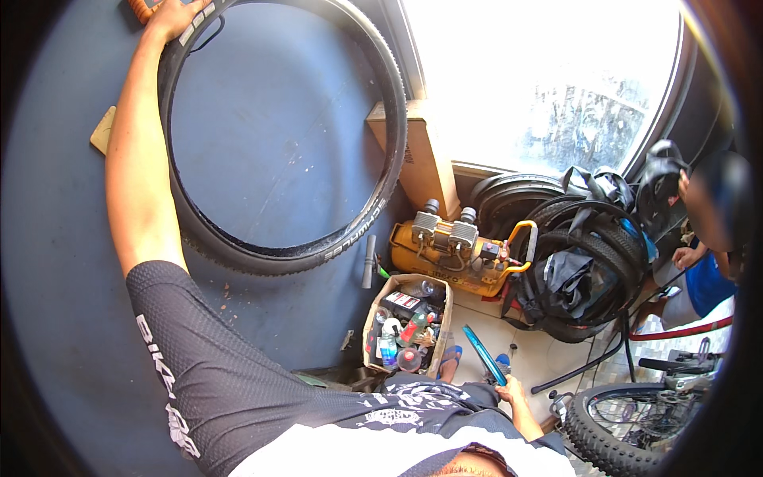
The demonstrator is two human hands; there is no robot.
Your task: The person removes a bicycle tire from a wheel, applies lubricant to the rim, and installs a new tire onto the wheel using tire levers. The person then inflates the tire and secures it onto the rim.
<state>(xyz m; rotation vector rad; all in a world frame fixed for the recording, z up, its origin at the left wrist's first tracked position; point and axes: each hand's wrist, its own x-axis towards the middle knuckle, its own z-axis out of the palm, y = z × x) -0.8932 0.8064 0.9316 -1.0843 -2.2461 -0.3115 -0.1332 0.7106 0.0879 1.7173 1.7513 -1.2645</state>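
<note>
A black bicycle tire (290, 261) with pale lettering spreads as a large ring over the dark blue surface (270, 119). My left hand (173, 19) grips its upper left part; some fingertips are cut off by the picture's edge. Close by lies an orange object (145, 8), only partly in view. A thin black loop (210, 36) shows inside the tire near that hand. Low in the picture, beside my body, my right hand (513, 391) is closed around the lower end of a long, slim, shiny blue object (483, 353). Its exact kind I cannot make out.
A cardboard box (449, 330) of bottles and cans stands near a yellow air compressor (453, 262). Behind are a tall carton (425, 163) and a bright window (548, 71). Piled tires (588, 270) and a bicycle wheel (612, 429) lie right, near another person (707, 286).
</note>
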